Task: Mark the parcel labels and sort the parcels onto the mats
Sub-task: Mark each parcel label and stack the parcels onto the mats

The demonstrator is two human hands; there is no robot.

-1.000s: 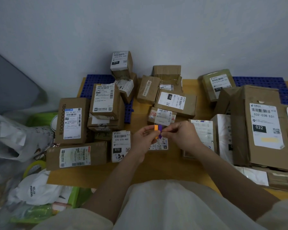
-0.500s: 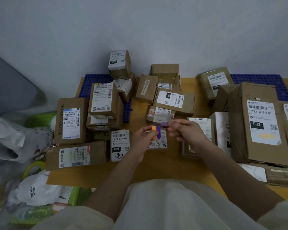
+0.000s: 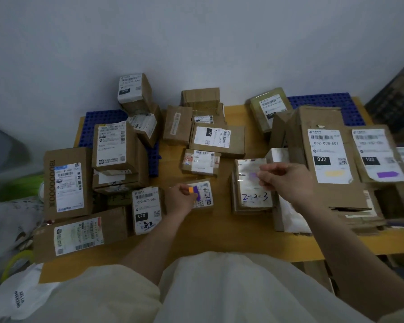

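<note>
The wooden table (image 3: 219,238) carries labelled parcels, with blue mats (image 3: 324,106) at its rear corners. The right hand (image 3: 287,183) pinches a blurred purple sticky flag (image 3: 253,175) above the flat parcel marked 2-2-3 (image 3: 252,190), presumably to mark its label. The left hand (image 3: 180,201) grips the orange-and-purple flag pad (image 3: 194,192), keeping supply close.

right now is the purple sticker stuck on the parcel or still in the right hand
In the hand: the right hand pinches the purple sticker at its fingertips over the handwritten parcel; whether it touches the label, cannot tell.
</note>
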